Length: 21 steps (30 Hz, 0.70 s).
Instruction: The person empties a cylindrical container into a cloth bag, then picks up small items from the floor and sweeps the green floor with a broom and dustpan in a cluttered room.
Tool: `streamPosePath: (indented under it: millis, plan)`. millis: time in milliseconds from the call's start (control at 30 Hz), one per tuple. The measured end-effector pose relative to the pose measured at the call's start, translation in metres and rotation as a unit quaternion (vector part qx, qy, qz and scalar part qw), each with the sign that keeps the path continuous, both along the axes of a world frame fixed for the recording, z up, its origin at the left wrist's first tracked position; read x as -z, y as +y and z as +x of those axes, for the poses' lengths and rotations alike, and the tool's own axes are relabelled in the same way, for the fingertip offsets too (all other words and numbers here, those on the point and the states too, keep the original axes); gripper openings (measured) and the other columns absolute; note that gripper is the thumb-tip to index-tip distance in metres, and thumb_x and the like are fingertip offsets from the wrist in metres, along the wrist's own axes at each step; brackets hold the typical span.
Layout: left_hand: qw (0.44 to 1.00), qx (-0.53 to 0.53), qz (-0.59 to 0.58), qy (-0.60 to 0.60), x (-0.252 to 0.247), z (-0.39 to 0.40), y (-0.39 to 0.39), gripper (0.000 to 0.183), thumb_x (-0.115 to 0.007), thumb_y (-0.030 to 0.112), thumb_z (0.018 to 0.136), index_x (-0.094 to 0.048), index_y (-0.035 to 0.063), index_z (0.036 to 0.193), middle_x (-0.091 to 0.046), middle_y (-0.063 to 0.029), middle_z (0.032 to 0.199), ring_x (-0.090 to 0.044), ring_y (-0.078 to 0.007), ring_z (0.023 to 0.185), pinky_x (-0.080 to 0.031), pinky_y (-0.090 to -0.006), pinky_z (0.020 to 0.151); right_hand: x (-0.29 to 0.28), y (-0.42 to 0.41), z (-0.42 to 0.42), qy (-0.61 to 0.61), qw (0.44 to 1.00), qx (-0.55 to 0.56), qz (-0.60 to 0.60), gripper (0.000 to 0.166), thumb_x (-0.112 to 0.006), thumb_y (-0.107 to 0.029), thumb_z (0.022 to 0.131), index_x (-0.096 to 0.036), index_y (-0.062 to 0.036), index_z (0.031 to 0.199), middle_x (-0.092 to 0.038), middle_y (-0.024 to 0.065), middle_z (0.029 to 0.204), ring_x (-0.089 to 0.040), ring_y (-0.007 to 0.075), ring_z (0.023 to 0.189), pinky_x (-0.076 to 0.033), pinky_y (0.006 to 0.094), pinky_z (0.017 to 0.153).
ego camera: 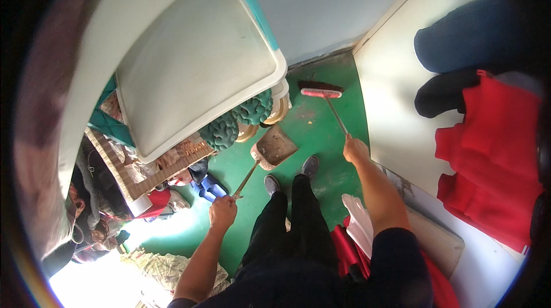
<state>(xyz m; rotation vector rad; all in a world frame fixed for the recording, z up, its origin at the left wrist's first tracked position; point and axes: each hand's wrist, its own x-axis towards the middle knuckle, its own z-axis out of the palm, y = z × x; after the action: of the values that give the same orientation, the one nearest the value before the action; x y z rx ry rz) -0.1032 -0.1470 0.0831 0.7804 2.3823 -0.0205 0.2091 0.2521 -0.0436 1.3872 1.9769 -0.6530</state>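
Note:
My left hand [223,212] grips the handle of a long-handled dustpan [275,146]. Its dirty pan rests on the green floor [329,174] in front of my feet, with bits of debris inside. In my right hand [356,149] is the stick of a broom [321,93] with a red head and dark bristles. The broom head is at the floor near the far corner, ahead of the dustpan and to its right. Small crumbs [310,123] lie on the floor between broom and pan.
A pale tabletop [202,63] juts out at left, above green tufted cushions [254,108] and a wicker basket [150,179]. Blue slippers [209,187] lie under the basket. Red garments [495,157] hang along the white panel [396,106] at right. Red and pale cloth [359,226] lies beside my right leg.

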Motion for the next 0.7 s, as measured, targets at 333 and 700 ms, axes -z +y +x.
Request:
streamPosePath:
  millis: [333,700]
  plan:
    - [0.999,0.022,0.026,-0.028,-0.005,-0.003,-0.004,0.022,-0.062,0.026,0.090,-0.076,0.0111,0.097,-0.071,-0.0239,0.097,-0.069,-0.0435,0.090,-0.056,-0.0544,0.081,-0.048,-0.105,0.067,0.009,0.997,-0.073,-0.025,0.046,-0.044,-0.015,0.100,-0.050,-0.0073,0.145,-0.072,0.0250,0.111,-0.070,0.0421,0.102,-0.056,0.0523,0.087]
    - [0.995,-0.008,0.047,-0.088,-0.020,-0.008,-0.032,0.026,-0.062,0.023,0.083,-0.074,0.0040,0.098,-0.073,-0.0246,0.096,-0.070,-0.0432,0.094,-0.056,-0.0513,0.088,-0.058,-0.151,0.072,0.069,0.995,0.065,0.008,0.043,-0.048,-0.016,0.097,-0.054,-0.0088,0.139,-0.070,0.0263,0.115,-0.068,0.0443,0.106,-0.055,0.0542,0.088]
